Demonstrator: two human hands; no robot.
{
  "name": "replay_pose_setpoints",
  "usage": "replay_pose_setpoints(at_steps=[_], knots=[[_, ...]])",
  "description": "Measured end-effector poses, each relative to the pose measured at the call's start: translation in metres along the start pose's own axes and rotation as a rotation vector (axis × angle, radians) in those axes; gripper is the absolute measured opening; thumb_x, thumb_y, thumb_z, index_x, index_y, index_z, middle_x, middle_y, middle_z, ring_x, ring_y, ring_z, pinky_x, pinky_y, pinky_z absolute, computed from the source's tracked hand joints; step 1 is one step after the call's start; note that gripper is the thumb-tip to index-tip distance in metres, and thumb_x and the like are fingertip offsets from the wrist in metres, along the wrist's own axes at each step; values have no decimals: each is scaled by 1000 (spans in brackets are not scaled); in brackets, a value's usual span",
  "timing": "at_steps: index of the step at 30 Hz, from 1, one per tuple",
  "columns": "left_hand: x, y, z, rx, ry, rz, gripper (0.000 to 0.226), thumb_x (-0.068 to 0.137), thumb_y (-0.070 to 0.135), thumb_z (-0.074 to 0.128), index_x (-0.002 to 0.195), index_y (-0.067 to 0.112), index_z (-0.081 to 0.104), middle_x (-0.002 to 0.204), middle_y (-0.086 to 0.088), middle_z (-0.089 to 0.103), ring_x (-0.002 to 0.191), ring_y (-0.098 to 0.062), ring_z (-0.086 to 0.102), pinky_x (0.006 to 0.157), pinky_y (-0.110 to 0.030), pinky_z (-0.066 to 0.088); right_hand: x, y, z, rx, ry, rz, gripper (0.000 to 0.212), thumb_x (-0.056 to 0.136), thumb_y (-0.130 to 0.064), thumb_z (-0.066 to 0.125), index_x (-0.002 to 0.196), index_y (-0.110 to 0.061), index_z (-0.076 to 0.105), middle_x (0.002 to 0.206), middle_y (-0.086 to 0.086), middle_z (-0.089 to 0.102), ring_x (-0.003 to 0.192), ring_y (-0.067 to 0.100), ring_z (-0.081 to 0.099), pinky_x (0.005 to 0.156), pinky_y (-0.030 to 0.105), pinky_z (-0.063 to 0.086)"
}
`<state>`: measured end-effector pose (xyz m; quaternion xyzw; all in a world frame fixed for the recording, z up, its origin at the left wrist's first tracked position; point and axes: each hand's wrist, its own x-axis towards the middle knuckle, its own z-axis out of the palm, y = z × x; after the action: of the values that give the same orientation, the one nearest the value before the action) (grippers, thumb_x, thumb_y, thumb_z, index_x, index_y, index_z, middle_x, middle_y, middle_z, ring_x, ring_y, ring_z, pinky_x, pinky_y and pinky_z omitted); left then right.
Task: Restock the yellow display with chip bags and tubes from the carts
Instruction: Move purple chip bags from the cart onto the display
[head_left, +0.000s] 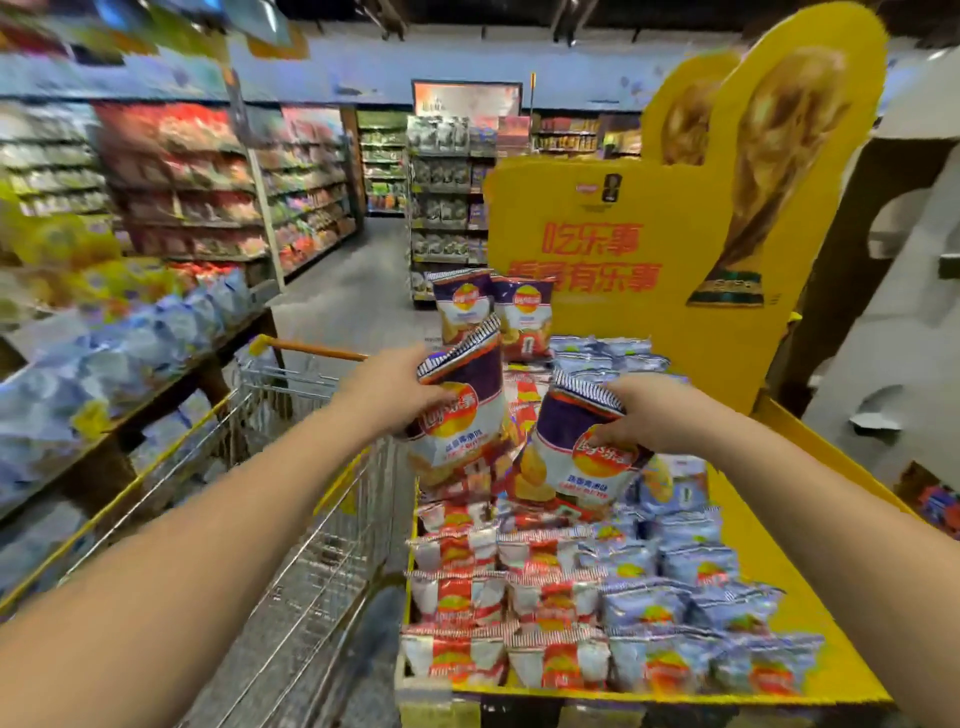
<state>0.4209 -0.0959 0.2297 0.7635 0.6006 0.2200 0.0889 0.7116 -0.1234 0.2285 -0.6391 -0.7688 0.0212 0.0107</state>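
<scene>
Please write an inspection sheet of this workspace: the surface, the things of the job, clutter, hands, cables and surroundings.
Surface: yellow display, mostly filled with rows of bags; a bare strip along its right side.
Job's things: two purple bags, left bag and right bag, held above the display; two more purple bags stand upright at the back; red bags on the left of the display, blue bags on the right. No tubes seen.
Clutter: nothing seen.
Hands: left hand grips the left bag near its top; right hand grips the right bag near its top.
Cables: nothing seen.
Surroundings: wire cart left of the display; store shelves behind, blurred.
</scene>
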Motion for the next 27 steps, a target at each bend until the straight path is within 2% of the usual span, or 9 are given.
replay_pose_setpoints(at_steps=[2,4,9,12,14,16,20,24,27], knots=[[38,0,-9,46,38,-18,37,84,46,70,112,23,60,106,-4,66,100,-26,61,64,-29,35,43,14,-14,-26,40,-33,38,83,-55,66,78,-25,44,79,-6,51,75,19,51,56,32,38],[71,-1,-18,52,45,-40,38,85,44,69,115,23,59,105,-3,64,104,-25,60,65,-28,33,82,25,-25,-32,84,-69,34,83,-51,68,88,-22,52,84,-4,55,80,21,55,63,33,43],[159,-14,-30,68,88,-53,43,86,36,70,124,18,59,110,-3,66,95,-23,61,61,-27,35,177,58,-49,-28,185,-139,32,80,-46,71,98,-22,59,91,0,64,84,24,60,66,34,48],[207,-28,-34,181,103,-67,48,89,43,66,129,19,54,114,-7,65,98,-26,60,65,-30,40,221,72,-61,1,196,-139,23,83,-43,70,94,-31,53,86,-6,59,78,21,58,66,36,50],[238,-41,-33,259,91,-61,54,89,48,63,132,19,51,117,-8,63,100,-27,58,68,-33,42,245,77,-65,-25,205,-134,23,85,-43,69,92,-32,50,82,-8,54,79,20,54,64,33,46],[267,-56,-27,324,69,-64,54,87,53,62,126,18,51,113,-7,63,94,-27,56,68,-35,45,268,83,-63,-48,214,-128,23,85,-43,68,92,-31,49,84,-8,52,80,21,52,65,33,45],[324,-84,-5,356,9,-23,40,85,53,66,99,18,52,100,-7,62,86,-25,54,65,-37,45,309,85,-55,-84,181,-76,21,87,-41,67,91,-31,49,82,-8,52,79,21,53,64,33,46],[377,-107,25,315,-75,50,45,82,53,68,114,24,55,111,-2,64,98,-26,60,79,-41,53,349,81,-41,-104,118,7,24,85,-40,70,91,-31,49,86,-6,55,82,21,55,66,34,49],[412,-121,50,316,-165,105,55,84,54,65,128,24,52,126,-4,61,111,-28,57,77,-36,48,380,74,-30,-119,50,49,26,85,-41,70,92,-30,47,84,-7,52,81,20,52,66,31,45]])
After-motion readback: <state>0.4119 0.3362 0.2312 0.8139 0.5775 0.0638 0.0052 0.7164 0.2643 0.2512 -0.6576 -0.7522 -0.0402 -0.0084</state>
